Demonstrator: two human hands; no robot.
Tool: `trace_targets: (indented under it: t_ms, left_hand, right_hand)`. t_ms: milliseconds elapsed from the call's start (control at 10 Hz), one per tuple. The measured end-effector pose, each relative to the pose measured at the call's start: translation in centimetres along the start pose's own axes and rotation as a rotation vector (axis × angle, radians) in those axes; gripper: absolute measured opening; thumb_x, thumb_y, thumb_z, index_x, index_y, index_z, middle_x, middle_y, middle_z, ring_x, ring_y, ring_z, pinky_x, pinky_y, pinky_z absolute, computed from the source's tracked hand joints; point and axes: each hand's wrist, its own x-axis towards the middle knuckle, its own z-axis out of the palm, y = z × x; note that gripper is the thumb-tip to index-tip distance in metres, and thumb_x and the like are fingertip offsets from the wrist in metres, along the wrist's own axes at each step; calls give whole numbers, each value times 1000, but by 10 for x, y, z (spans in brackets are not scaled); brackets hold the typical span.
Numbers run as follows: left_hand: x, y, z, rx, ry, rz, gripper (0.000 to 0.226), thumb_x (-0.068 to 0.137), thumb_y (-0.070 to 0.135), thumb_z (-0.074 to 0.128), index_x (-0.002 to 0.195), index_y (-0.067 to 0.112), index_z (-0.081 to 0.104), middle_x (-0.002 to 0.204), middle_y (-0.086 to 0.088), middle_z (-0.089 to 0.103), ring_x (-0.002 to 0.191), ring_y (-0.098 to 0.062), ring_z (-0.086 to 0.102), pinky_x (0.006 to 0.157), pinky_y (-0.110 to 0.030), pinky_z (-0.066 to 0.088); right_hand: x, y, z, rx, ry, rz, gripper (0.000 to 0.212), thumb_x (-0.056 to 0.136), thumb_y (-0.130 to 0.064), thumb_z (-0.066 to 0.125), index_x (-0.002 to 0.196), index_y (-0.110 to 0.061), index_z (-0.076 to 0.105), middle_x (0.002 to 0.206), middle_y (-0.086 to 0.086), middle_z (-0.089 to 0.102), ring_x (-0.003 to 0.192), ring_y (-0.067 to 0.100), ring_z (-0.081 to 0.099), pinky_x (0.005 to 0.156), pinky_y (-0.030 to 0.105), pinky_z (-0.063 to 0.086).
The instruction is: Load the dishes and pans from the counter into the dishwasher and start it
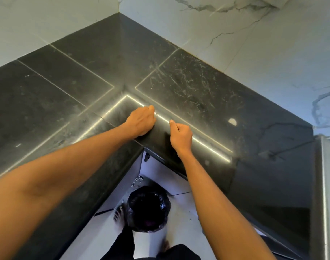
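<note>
Both arms stretch forward, fists balled, nothing in either. The left hand (141, 121) rests on the black counter (179, 87); the right hand (181, 134) is just beside it, thumb on top. The counter lies under them as an L: one leg runs left, the other right, and the corner sits beyond the knuckles. A bin (148, 209) stands below the forearms.

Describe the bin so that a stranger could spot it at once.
Find the black corner counter, then look down at the pale floor under its inner corner. The bin stands there, beside a bare foot. It is round and lined with a shiny black bag, unlike the small silvery crumpled scrap nearby.
</note>
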Motion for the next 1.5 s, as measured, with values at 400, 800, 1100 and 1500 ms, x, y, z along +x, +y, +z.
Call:
trace_targets:
  t_ms: [400,800,1100,1500]
  left_hand:
    - [-237,63,103,-633,111,-336,22,84,36,35,68,22,37,56,4,44,52,-9,38,54,-34,29]
    - [-349,62,319,-768,-241,-1048,30,96,28,48,70,14,49,78,-12,60,74,-26,54,65,-34,39]
    - [-278,-21,473,-721,-358,-949,33,100,28,46,110,2,64,108,-18,67,104,-35,63,86,-33,49]
    - [-246,-58,540,-707,-383,-838,30,100,16,48,125,7,63,130,-10,62,122,-27,56,100,-31,42]
  right_hand:
    - [-117,68,-14,-98,-429,-165,58,100,-38,53,52,-18,27,47,2,27,48,16,25,52,37,20]
    - [-228,297,18,-95,-603,790,42,101,-33,54,63,-14,55,52,2,48,42,17,38,44,26,30]
    - [-159,410,139,-69,-585,761,30,103,-24,48,86,-6,65,68,9,68,61,18,63,56,29,53]
    - [-140,492,195,-84,-478,542,27,96,-17,53,115,-10,70,117,12,70,113,30,64,97,33,52]
